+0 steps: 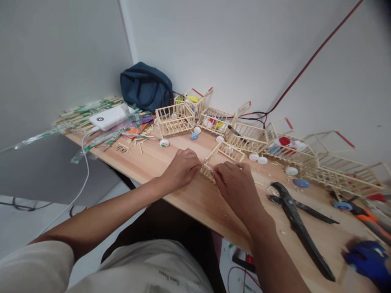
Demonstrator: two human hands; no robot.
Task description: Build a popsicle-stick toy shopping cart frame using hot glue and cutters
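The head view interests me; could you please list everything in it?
Walls: two, grey, left and back
Table: one, light wood, centre
Stick frame: one, pale wood, table centre
Model carts: several, pale wood, along the back
Round caps: several, white and blue, near model carts
Pliers: one, black, right foreground
Tool: one, orange and black, right edge
Blurred object: one, blue, lower right corner
Bag: one, dark blue, back left
Wrapped sticks: many, pale and green, left
Device: one, white, on the wrapped sticks
Cables: several, white left, red and black right
Shirt: one, pale, bottom
Left hand: one, bare, stick frame's left
Right hand: one, bare, stick frame's right
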